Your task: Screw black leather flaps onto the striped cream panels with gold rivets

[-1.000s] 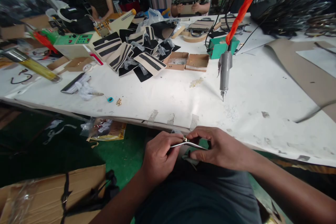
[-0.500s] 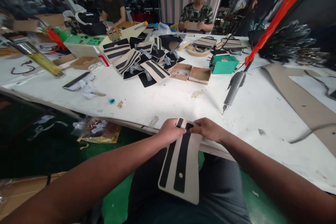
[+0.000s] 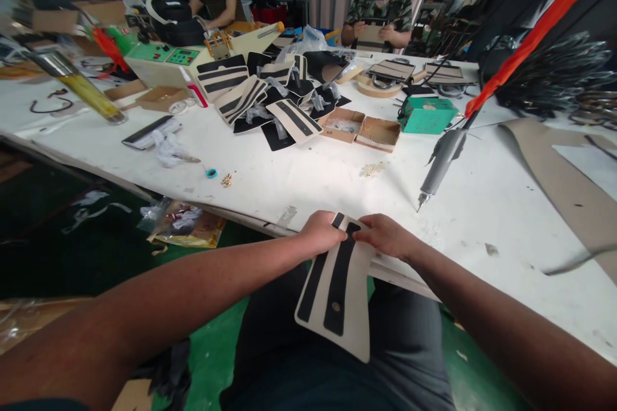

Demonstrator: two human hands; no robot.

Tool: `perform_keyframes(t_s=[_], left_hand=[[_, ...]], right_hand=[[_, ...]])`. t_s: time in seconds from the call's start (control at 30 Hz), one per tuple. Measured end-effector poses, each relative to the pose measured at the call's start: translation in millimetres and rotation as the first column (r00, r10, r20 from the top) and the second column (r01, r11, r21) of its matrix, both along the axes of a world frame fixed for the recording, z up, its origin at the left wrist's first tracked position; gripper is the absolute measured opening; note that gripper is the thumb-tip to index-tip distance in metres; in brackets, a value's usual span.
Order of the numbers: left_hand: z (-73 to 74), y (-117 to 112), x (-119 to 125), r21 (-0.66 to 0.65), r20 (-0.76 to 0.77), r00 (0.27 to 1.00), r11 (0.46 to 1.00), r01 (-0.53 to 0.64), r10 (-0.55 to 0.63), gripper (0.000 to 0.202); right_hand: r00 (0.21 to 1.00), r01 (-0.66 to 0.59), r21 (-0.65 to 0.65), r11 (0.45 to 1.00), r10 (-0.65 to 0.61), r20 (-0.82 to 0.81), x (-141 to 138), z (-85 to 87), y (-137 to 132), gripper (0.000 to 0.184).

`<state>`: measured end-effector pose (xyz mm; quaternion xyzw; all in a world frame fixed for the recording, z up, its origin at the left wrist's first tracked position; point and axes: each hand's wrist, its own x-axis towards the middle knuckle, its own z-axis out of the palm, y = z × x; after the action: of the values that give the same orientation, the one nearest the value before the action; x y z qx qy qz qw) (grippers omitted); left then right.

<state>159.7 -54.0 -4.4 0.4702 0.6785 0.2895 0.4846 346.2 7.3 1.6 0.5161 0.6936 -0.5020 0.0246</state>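
Note:
A cream panel with two black stripes (image 3: 337,295) and a small metal stud hangs over my lap from the near edge of the white table (image 3: 308,173). My left hand (image 3: 321,233) pinches its top left corner, fingers closed. My right hand (image 3: 385,234) grips the top right corner, also closed. Both hands rest at the table edge. A grey electric screwdriver (image 3: 439,164) dangles from an orange strap just beyond my right hand, tip close to the tabletop.
A pile of similar striped panels (image 3: 270,99) lies mid-table beside two open cardboard boxes (image 3: 361,130) and a green box (image 3: 427,115). Small brass parts (image 3: 372,169) lie loose. Two people sit at the far side. A green-panelled machine (image 3: 166,64) stands back left.
A second ago both hands held the panel edge-on below the table. It has since been turned flat, face up, and raised to the table edge; the hanging screwdriver has swung.

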Motion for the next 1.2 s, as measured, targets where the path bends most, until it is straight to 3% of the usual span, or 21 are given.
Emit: perform_keyframes(t_s=[0.17,0.33,0.5,0.57,0.7,0.77,1.07,1.2], left_hand=[[-5.7,1,0,0.032,-0.065,0.998,0.999,0.02,-0.018,0.006],[-13.4,-1,0,0.15,-0.175,0.985,0.988,0.038,-0.012,0.022],[-13.9,-8,-2,0.26,-0.255,0.967,0.963,0.077,-0.009,0.061],[-12.6,-10,-4,0.309,-0.338,0.94,0.94,0.145,-0.034,0.066],[-15.5,-12,-9,0.373,-0.567,0.81,0.829,0.417,-0.152,0.045],[-20.0,-10,-11,0.377,-0.583,0.789,0.796,0.475,-0.195,0.032],[-37.9,-7,-13,0.431,-0.48,0.864,0.817,0.384,-0.153,0.028],[-37.1,-7,-15,0.43,-0.418,0.899,0.843,0.324,-0.132,0.028]], right_hand=[[0.999,-0.039,0.036,0.999,0.038,0.035,-4,2.8,3,0.021],[0.996,-0.052,0.072,0.996,0.047,0.077,-7,3.6,6,0.019],[0.995,-0.056,0.075,0.996,0.049,0.091,-8,0.5,8,0.02],[0.995,-0.055,0.066,0.996,0.05,0.081,-9,-0.3,9,0.021],[0.997,-0.043,0.046,0.998,0.041,0.059,-9,-0.8,10,0.021],[0.998,-0.037,0.027,0.999,0.035,0.052,-10,-1.3,11,0.021],[0.999,-0.022,-0.029,0.999,0.023,0.027,-10,-2.7,17,0.023],[1.0,0.0,0.025,1.0,0.0,-0.007,-1,-5.9,38,0.028]])
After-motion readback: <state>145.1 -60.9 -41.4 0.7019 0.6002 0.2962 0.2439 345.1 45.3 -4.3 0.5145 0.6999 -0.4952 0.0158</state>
